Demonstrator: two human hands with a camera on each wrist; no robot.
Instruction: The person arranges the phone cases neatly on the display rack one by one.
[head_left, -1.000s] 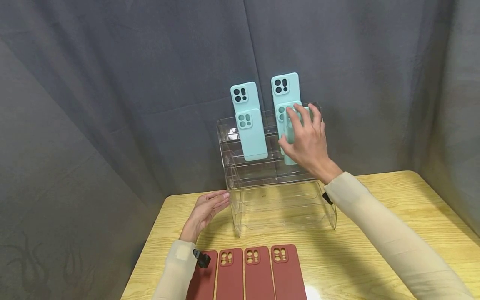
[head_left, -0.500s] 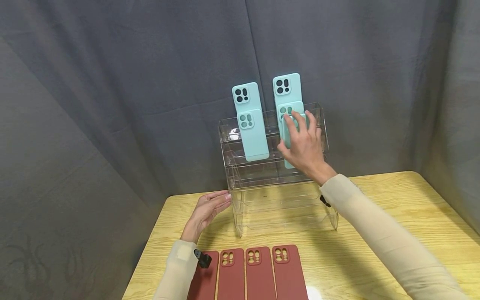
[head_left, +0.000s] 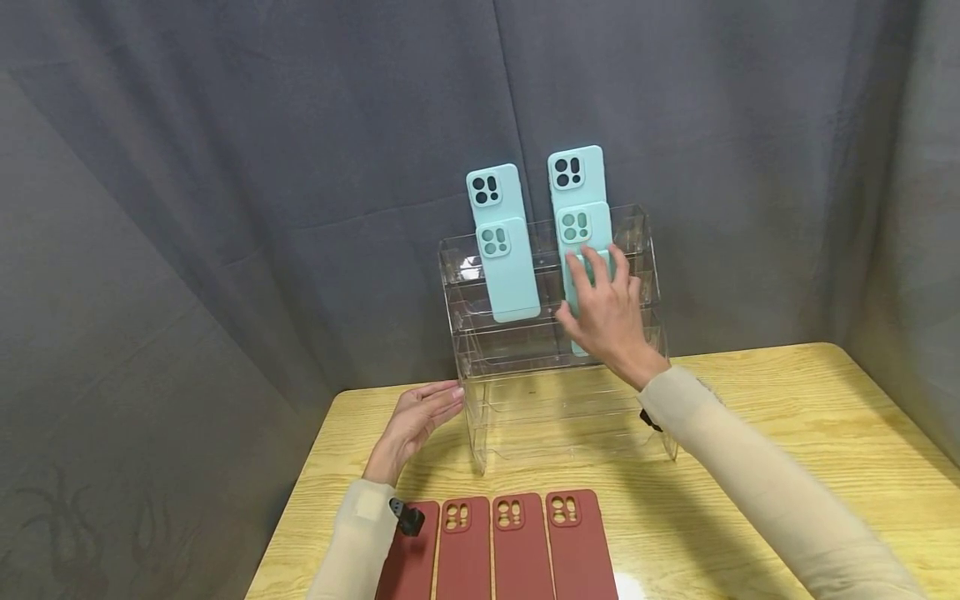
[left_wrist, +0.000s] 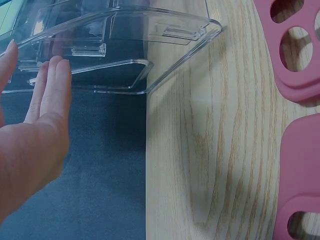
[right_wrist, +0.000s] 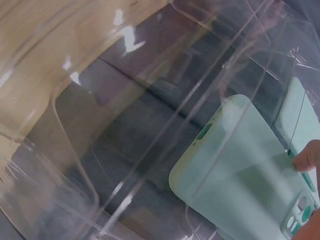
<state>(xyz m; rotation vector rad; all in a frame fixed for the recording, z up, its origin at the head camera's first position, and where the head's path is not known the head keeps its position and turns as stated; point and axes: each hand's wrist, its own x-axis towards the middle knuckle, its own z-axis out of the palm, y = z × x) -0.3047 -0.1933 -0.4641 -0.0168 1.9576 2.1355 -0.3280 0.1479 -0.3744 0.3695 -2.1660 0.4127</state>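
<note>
My right hand [head_left: 609,312] pinches a mint-green phone case [right_wrist: 235,170] by its side edges, camera end up, over the right part of a clear acrylic tiered stand [head_left: 517,364]. Its lower end is down by a middle tier, and my hand hides much of it in the head view. Behind it, a mint case [head_left: 594,218] and a taller-standing one [head_left: 581,171] lean in the upper tiers. To the left, two more mint cases lean one before the other, a back one [head_left: 504,200] and a front one [head_left: 512,279]. My left hand [head_left: 412,421] touches the stand's left side with straight fingers [left_wrist: 55,95].
Several dark red phone cases lie in a row on the wooden table [head_left: 720,467] before the stand, the rightmost red case [head_left: 581,554] among them. My left wrist overlaps the leftmost red case [head_left: 408,562]. A grey curtain [head_left: 337,208] hangs close behind.
My right hand has moved down with the mint phone case, uncovering more of the case behind it. The left hand stays against the stand's side.
</note>
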